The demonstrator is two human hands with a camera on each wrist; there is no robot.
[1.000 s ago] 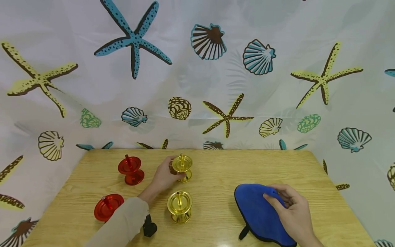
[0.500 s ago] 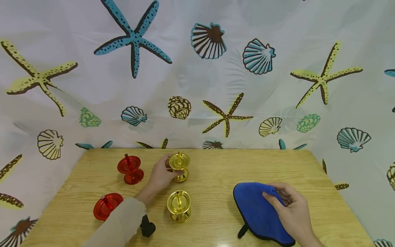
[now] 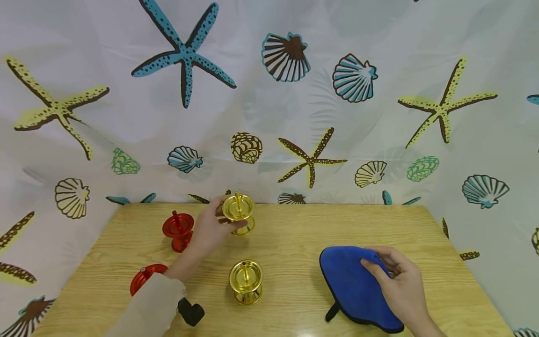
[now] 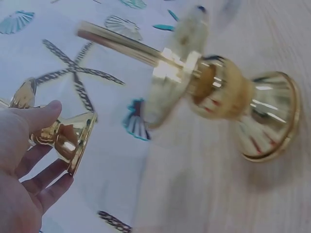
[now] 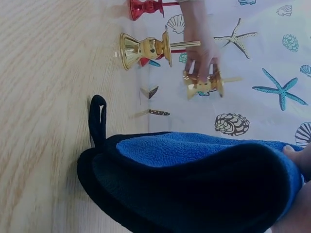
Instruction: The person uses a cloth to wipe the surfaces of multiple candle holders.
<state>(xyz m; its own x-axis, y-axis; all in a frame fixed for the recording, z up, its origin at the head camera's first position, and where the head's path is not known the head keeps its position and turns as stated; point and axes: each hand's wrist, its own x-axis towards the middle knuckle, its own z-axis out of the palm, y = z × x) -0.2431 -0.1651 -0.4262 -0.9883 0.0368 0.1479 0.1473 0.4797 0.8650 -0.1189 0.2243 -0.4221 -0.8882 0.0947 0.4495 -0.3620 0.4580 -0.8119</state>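
My left hand (image 3: 209,230) grips a gold candle holder (image 3: 238,207) by its stem, thumb and fingers curled round it; the right wrist view shows it raised off the table. This holder has a shallow dish and an upright pin on top. A matching gold candle holder (image 3: 246,284) stands upright on the table nearer to me, large in the left wrist view (image 4: 221,90). On the right, my right hand (image 3: 402,285) pinches the upper edge of a blue plush cloth (image 3: 353,285) with black edging and a black hanging loop (image 5: 97,119). The cloth is folded, its dark inner side showing.
Two red candle holders stand at the left: one farther back (image 3: 178,229), one nearer (image 3: 145,276) and partly hidden by my left sleeve (image 3: 147,306). Behind the wooden table (image 3: 320,229) hangs a white curtain (image 3: 269,107) printed with starfish and shells.
My left hand has lifted the far gold candle holder off the table, moving it up and slightly left. The right hand and blue cloth have hardly moved.
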